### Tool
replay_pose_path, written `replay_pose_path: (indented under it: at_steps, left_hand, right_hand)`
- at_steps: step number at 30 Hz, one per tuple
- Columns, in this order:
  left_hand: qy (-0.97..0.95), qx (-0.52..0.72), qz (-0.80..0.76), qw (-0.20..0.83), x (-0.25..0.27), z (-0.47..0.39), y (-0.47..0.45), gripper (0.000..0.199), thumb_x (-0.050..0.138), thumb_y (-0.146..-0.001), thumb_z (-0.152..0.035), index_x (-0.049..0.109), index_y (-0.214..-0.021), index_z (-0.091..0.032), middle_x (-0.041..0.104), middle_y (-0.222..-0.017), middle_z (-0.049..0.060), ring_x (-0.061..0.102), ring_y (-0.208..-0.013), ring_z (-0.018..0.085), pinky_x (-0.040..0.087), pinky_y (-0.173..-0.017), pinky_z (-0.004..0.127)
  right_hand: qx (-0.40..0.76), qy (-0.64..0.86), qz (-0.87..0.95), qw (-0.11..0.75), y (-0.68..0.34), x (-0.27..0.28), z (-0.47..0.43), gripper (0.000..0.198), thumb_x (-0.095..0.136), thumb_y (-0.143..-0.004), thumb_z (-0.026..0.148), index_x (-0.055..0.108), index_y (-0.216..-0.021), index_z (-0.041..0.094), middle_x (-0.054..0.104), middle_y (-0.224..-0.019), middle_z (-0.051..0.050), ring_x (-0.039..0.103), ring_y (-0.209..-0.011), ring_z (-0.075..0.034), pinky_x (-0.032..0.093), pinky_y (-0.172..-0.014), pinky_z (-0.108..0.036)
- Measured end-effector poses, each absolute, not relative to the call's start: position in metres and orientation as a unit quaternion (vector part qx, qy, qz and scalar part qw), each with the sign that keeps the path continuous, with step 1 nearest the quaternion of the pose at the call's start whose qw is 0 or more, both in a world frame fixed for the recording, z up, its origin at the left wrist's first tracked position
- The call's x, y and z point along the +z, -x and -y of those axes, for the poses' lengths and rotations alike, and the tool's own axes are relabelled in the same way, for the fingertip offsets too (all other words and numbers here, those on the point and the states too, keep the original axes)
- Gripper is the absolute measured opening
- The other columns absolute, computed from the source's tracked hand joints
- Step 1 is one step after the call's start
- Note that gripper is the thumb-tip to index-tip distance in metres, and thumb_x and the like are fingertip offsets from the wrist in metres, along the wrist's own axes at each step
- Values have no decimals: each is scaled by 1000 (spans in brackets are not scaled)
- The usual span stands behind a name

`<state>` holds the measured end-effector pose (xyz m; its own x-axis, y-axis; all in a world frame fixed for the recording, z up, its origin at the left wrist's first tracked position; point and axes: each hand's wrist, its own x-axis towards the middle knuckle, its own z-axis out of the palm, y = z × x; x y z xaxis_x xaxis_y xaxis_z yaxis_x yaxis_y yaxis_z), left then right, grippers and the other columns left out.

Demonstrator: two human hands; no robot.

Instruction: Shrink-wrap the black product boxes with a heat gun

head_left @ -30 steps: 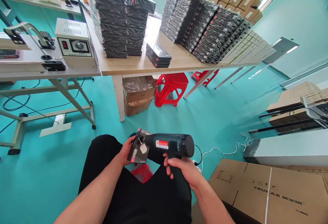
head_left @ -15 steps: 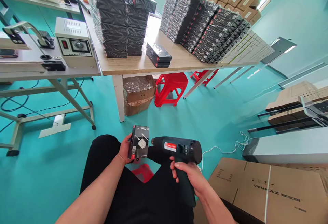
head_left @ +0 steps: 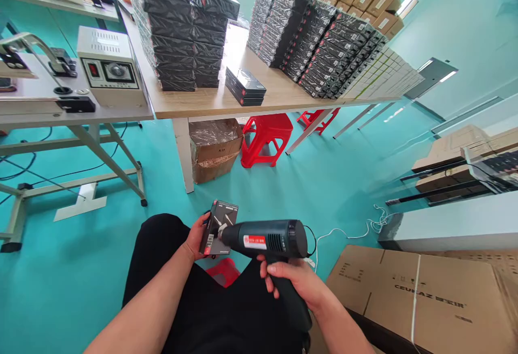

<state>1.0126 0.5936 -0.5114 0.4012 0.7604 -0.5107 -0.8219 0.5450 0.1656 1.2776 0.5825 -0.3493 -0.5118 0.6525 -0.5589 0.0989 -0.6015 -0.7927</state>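
My left hand (head_left: 198, 237) is closed around the left side of a small black product box (head_left: 226, 215), held tilted above my lap. Its face carries a picture of a white adapter with cables, now partly covered. In my right hand (head_left: 292, 277) is a dark heat gun (head_left: 263, 235) with a red and white label, gripped by its handle. The gun's nozzle points left and overlaps the front of the box in view; whether it touches the box I cannot tell.
A wooden table (head_left: 174, 110) ahead bears tall stacks of wrapped black boxes (head_left: 174, 46) and a short pile of similar boxes (head_left: 245, 87). A sealing machine (head_left: 109, 68) stands left. Red stools (head_left: 267, 133) and an open carton (head_left: 216, 151) sit below. A large carton (head_left: 421, 294) lies right.
The heat gun has moved left, bringing its nozzle in front of the box. The box has tilted slightly in my left hand. The view has shifted a little.
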Motion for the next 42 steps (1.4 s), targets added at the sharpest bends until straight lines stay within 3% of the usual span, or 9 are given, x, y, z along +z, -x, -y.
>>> replay_pose_path:
  at_steps: [4, 10, 15, 21, 28, 34, 38, 42]
  left_hand:
    - [53, 438, -301, 846, -514, -593, -1015, 46, 59, -81, -51, 67, -101, -10, 74, -85, 16, 72, -81, 33, 55, -72, 41]
    - [50, 439, -308, 843, -512, -593, -1015, 43, 57, -83, -49, 66, -102, -11, 75, -81, 14, 72, -77, 33, 55, -73, 45]
    - [56, 445, -306, 840, -510, -593, -1015, 45, 58, -81, -50, 66, -101, -11, 75, -84, 15, 72, -77, 31, 56, -72, 41]
    - [53, 465, -314, 826, -517, -595, -1013, 47, 58, -82, -49, 66, -106, -10, 75, -85, 16, 72, -79, 32, 56, -73, 42]
    - [71, 502, -252, 824, -516, -594, -1008, 53, 56, -81, -54, 66, -107, -8, 74, -93, 18, 70, -90, 35, 54, -80, 47]
    - [63, 512, -248, 820, -519, -596, -1009, 48, 57, -82, -51, 67, -100, -8, 74, -92, 18, 70, -89, 35, 54, -81, 48]
    - [69, 512, -251, 819, -518, -596, -1009, 50, 56, -82, -52, 66, -105, -8, 74, -93, 18, 70, -89, 35, 54, -81, 49]
    - [77, 528, -251, 808, -515, -594, -1006, 52, 54, -83, -51, 64, -112, -8, 73, -96, 17, 70, -90, 34, 54, -82, 47]
  right_hand:
    - [724, 487, 413, 259, -1261, -338, -593, 30, 65, -78, 29, 66, -104, 15, 67, -82, -4, 60, -61, -14, 49, -53, -27]
    - [746, 414, 515, 85, -1264, -325, -593, 22, 70, -74, 26, 70, -91, 12, 67, -76, -6, 60, -59, -15, 47, -54, -28]
    - [710, 476, 482, 193, -1254, -323, -597, 27, 64, -78, 30, 67, -102, 16, 66, -81, -4, 60, -64, -15, 48, -56, -29]
    - [710, 421, 565, -9, -1263, -315, -582, 12, 67, -74, 25, 71, -77, 14, 63, -62, -2, 56, -54, -13, 44, -55, -28]
    - [693, 545, 425, 207, -1287, -346, -591, 33, 66, -76, 32, 68, -104, 14, 67, -82, -5, 59, -60, -14, 48, -53, -27]
    - [746, 491, 425, 149, -1293, -347, -583, 32, 69, -75, 30, 68, -102, 12, 67, -84, -6, 61, -62, -15, 48, -53, -28]
    - [711, 539, 410, 190, -1292, -355, -574, 31, 66, -78, 31, 67, -103, 14, 65, -83, -5, 59, -62, -14, 48, -54, -28]
    - [760, 481, 417, 131, -1297, -362, -564, 31, 68, -75, 29, 68, -101, 12, 67, -83, -7, 61, -61, -16, 47, -52, -28]
